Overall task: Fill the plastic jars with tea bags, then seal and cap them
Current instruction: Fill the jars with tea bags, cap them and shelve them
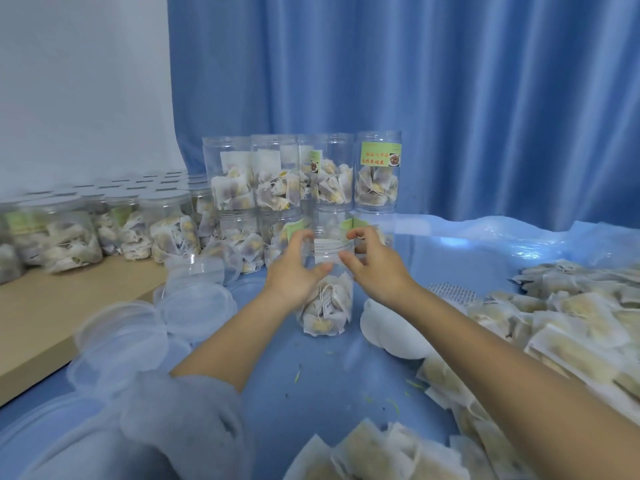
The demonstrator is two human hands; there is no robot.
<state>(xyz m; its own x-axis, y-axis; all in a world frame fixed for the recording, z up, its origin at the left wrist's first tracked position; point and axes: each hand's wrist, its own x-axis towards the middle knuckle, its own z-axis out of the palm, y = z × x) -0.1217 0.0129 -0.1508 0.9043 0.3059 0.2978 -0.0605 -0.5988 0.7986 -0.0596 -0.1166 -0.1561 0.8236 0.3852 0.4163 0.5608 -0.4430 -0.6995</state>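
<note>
1. Now both hands bracket the clear cylindrical plastic jar (327, 289) standing on the blue cloth, probably to steady it for sealing.
2. Left hand (294, 271) grips the jar's near-left wall, fingers curled round it, thumb across the front.
3. Right hand (374, 268) hovers at the rim's right side; fingers bent, and whether they touch is unclear.
4. Inside, white paper tea bags (325, 306) fill the lower half; the mouth looks uncovered.
5. Beyond the fingertips, filled labelled jars (301, 174) sit stacked; left of the left wrist lie translucent round lids (194, 303).
6. Loose tea bags (571, 327) heap right of the right forearm.
</note>
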